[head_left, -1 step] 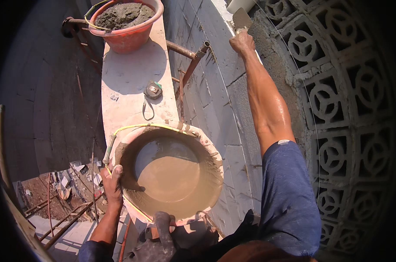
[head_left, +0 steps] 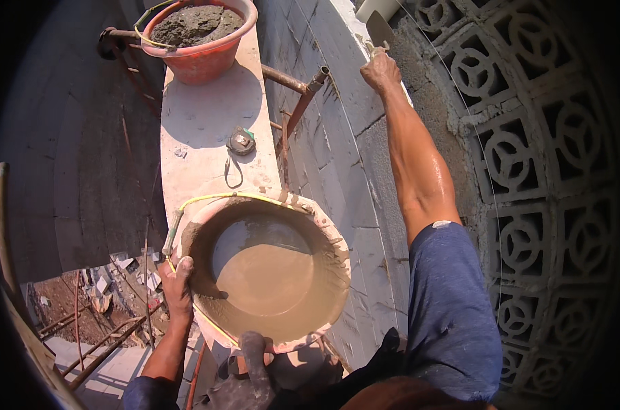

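My left hand [head_left: 178, 283] is closed on the left rim of a bucket [head_left: 334, 304], with the thumb over the edge. Watery grey-brown slurry [head_left: 269, 280] fills the lower part of the bucket. A yellow, hose-wrapped handle [head_left: 218, 197] lies along its rim. My right arm reaches far forward along the wall, and my right hand [head_left: 380, 70] grips a trowel [head_left: 379, 29] by its handle. The trowel's dark blade points away from me, over the rough mortar-covered top of the wall [head_left: 426, 102].
A red tub [head_left: 207, 65] of thick mortar stands at the far end of the plank [head_left: 211, 113]. A tape measure [head_left: 241, 141] lies nearer on it. Rusty scaffold pipes [head_left: 300, 102] flank the plank. Patterned vent blocks [head_left: 515, 160] and a taut string [head_left: 484, 147] run along the right. Rubble lies below left.
My right hand has turned the trowel slightly, so its blade looks darker and its handle shows more. My left hand and the bucket stay almost where they were.
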`<state>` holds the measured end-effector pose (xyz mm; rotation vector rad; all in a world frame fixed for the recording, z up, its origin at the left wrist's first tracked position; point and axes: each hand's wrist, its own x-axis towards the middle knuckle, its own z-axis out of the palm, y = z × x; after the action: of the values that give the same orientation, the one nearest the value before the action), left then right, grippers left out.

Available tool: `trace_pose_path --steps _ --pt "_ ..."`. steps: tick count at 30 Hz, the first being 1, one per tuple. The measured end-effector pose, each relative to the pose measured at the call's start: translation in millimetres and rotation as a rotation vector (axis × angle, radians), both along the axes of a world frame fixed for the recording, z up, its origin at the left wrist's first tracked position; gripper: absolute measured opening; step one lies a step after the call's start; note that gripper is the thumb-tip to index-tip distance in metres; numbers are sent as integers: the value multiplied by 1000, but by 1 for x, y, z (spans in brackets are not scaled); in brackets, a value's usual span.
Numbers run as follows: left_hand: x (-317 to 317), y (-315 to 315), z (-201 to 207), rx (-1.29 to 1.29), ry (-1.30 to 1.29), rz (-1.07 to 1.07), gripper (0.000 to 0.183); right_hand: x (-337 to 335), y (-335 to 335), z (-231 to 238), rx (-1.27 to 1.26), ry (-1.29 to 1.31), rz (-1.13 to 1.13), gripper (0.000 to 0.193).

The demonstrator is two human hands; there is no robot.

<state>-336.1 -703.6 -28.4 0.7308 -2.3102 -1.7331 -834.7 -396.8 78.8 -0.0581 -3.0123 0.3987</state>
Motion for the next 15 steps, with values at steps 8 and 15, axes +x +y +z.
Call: trace_pose_path --steps 8,15 --pt "-25 9 15 516 -35 214 56 185 88 43 -244 161 280 54" --pt "-32 30 61 671 69 -10 51 435 78 67 2 -333 745 62"
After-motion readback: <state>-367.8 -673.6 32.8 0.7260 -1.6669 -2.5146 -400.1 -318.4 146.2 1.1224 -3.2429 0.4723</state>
